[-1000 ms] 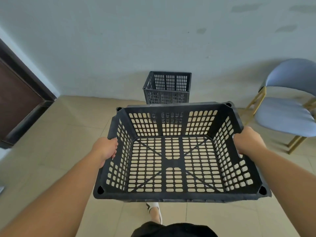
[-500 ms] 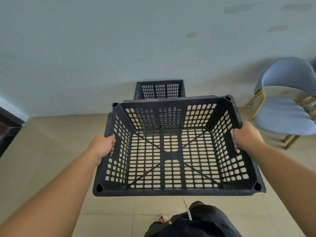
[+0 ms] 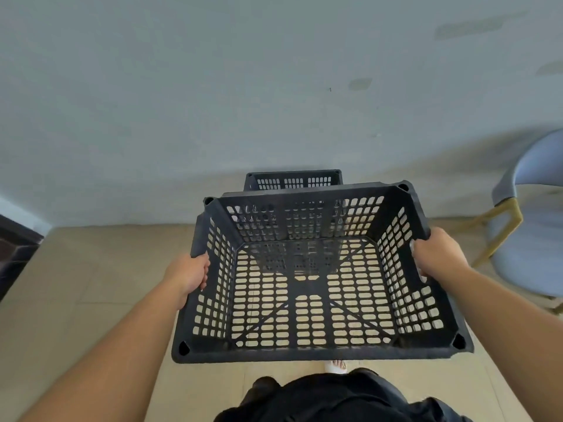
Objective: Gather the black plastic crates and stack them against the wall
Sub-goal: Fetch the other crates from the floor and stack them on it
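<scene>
I carry a black perforated plastic crate [image 3: 307, 293] in the air in front of me, its open top facing up. My left hand [image 3: 190, 274] grips its left side wall and my right hand [image 3: 435, 254] grips the handle slot in its right wall. A second black crate [image 3: 292, 179] stands on the floor against the grey wall, straight ahead. Only its top rim and back wall show above the far edge of the carried crate; part of it is visible through the holes.
A grey-blue chair [image 3: 536, 214] with gold legs stands at the right by the wall. A dark door frame [image 3: 15, 251] is at the far left. The floor [image 3: 91, 284] is beige tile. My foot [image 3: 336, 365] shows below the crate.
I have walked closer to the wall. The floor crate has slid further behind the carried crate's far edge, and the chair has moved towards the right edge of the view.
</scene>
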Demonstrator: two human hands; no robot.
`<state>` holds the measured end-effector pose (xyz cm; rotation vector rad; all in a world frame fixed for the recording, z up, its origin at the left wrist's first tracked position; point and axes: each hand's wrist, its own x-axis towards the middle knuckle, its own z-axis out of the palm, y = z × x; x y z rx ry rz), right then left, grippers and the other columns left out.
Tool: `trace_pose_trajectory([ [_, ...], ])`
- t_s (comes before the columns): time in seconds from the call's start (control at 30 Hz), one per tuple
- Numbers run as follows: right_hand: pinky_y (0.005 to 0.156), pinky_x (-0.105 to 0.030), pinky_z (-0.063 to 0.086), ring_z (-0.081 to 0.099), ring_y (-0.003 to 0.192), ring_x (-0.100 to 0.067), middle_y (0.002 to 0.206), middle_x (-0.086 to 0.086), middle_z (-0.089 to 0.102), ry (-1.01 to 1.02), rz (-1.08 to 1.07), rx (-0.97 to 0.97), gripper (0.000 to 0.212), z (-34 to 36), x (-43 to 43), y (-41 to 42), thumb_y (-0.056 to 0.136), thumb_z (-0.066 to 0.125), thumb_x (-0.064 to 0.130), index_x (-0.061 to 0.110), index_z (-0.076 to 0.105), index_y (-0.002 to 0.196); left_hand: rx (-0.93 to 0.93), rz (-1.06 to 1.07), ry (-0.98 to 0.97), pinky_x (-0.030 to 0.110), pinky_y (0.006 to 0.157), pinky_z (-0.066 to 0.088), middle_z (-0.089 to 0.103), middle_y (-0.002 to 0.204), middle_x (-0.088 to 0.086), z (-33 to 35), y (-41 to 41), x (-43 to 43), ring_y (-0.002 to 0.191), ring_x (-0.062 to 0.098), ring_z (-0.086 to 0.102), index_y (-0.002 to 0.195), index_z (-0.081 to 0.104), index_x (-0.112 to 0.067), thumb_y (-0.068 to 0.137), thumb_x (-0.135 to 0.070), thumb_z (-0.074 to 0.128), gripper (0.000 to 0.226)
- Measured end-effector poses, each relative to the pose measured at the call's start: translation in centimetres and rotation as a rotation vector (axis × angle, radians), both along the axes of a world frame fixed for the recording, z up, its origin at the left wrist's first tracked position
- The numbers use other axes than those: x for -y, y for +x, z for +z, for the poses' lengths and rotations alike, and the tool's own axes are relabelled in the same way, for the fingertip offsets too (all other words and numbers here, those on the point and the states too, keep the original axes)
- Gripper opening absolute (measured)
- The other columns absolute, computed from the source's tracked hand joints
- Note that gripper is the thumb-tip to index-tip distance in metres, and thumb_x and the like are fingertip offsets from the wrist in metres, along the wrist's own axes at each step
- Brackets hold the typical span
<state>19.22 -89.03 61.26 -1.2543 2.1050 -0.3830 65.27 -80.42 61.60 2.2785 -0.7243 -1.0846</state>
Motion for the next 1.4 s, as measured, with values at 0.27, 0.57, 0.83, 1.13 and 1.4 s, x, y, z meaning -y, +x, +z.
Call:
trace_pose_trajectory([
  [0.27,0.076,-0.043,0.058,0.068,0.086,-0.035,0.102,-0.015,0.07,0.025,0.041,-0.011,0.031,-0.5,12.1,3.8,0.095,0.048,0.024,0.007,0.059,0.118,-0.041,0.092,0.011,0.034,0.06,0.047,0.056,0.064,0.007,-1.7,3.3,10.2,0.056,0.02,0.05,0.072,0.058,-0.01,0.104,-0.026,0.053,0.037],
  [0.57,0.076,-0.052,0.063,0.071,0.076,-0.034,0.086,-0.014,0.072,0.061,-0.04,-0.058,0.02,-1.5,22.6,10.1,0.097,0.052,0.023,0.007,0.063,0.1,-0.121,-0.025,0.129,0.036,0.061,0.049,0.056,0.059,0.007,-4.3,10.7,24.6,0.052,0.02,0.05,0.07,0.056,-0.009,0.101,-0.021,0.052,0.033],
  [0.83,0.073,-0.053,0.064,0.072,0.073,-0.035,0.082,-0.014,0.072,0.05,-0.128,0.029,0.013,-1.3,29.4,13.5,0.097,0.054,0.019,0.009,0.061,0.095,-0.105,-0.094,0.12,0.044,0.068,0.053,0.062,0.064,0.011,-4.2,14.2,35.7,0.058,0.025,0.056,0.074,0.061,-0.006,0.1,-0.023,0.055,0.032],
  [1.13,0.076,-0.061,0.063,0.073,0.081,-0.04,0.089,-0.016,0.073,0.104,-0.166,0.085,0.009,-5.3,37.7,12.0,0.096,0.055,0.025,0.016,0.058,0.097,-0.145,-0.065,0.11,0.043,0.074,0.054,0.065,0.08,0.012,-5.4,12.4,43.6,0.072,0.024,0.06,0.087,0.064,-0.005,0.108,-0.032,0.047,0.038],
  [1.4,0.079,-0.058,0.063,0.073,0.085,-0.036,0.098,-0.012,0.072,0.205,-0.114,0.061,0.022,-9.2,45.1,10.9,0.098,0.052,0.034,0.016,0.056,0.112,-0.113,-0.012,0.133,0.04,0.077,0.055,0.065,0.085,0.011,-8.6,11.6,48.8,0.073,0.021,0.06,0.094,0.064,-0.006,0.108,-0.036,0.045,0.038],
])
